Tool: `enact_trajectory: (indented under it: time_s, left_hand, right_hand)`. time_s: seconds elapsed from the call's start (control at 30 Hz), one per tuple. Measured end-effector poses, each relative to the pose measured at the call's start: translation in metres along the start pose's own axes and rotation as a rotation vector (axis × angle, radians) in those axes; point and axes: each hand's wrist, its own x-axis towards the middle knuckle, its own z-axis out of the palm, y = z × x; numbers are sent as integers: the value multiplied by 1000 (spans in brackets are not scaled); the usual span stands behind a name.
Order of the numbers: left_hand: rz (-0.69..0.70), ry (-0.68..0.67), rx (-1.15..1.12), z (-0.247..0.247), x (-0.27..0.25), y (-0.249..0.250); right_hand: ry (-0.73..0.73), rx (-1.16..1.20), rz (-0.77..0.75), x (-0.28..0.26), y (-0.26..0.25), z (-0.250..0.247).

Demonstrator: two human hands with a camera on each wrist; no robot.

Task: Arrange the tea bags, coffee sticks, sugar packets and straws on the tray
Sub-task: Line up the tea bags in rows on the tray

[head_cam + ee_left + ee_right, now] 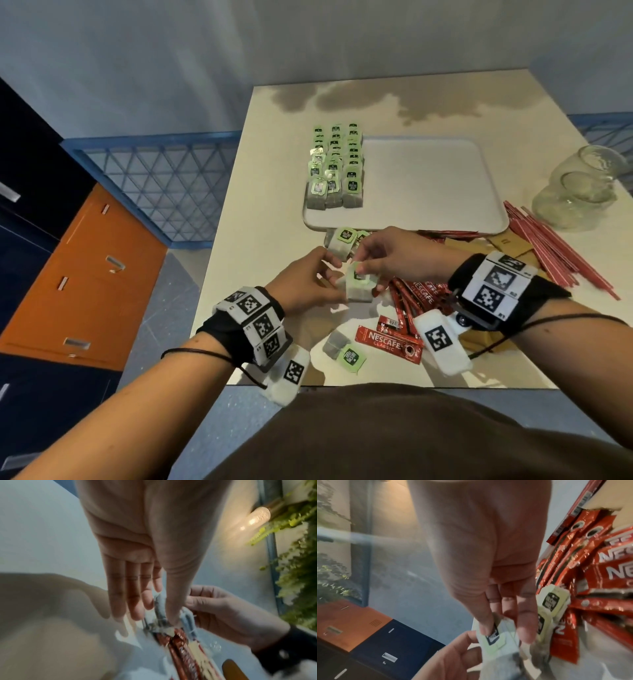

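Pinching one tea bag (358, 286) together, left hand (301, 286) and right hand (394, 255) meet.

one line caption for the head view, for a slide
Both hands, left hand and right hand, hold a tea bag near the tray with rows of tea bags.

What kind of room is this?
Probably an office break room or pantry: orange and blue lockers beside a table piled with tea bags and coffee sticks.

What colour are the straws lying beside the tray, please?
Red; the straws show best in the head view.
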Motion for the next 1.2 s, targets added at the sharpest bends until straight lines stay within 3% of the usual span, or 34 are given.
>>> enact_trajectory:
  time_s: [0.13, 0.23, 0.33, 0.47, 0.53, 0.7, 0.8, 0.9, 1.07, 1.2]
  left_hand:
    - [17, -268, 407, 15, -3, -8]
    - [146, -292, 743, 25, -1, -10]
    - [158, -298, 789, 21, 4, -6]
    - [73, -255, 700, 7, 11, -6]
    - [61, -161, 633, -2, 17, -7]
    - [-3, 138, 107, -18, 31, -7]
    - [-2, 121, -249, -12, 32, 6]
    - [-38, 87, -444, -8, 34, 15]
    - [-52, 111, -530, -9, 33, 20]
    - [-75, 316, -444, -13, 38, 20]
  right_hand:
    - [142, -146, -3, 1, 9, -17]
    - [224, -208, -5, 2, 13, -28]
    - [253, -227, -16, 1, 13, -35]
    - [176, -163, -17, -4, 5, -38]
    - [94, -120, -28, -7, -2, -39]
    - [-55, 0, -56, -6, -18, -35]
    - [6, -34, -66, 8, -18, -32]
    - [148, -42, -78, 19, -16, -30]
    - [195, -2, -84, 27, -16, -26]
    - [276, -4, -91, 33, -18, -23]
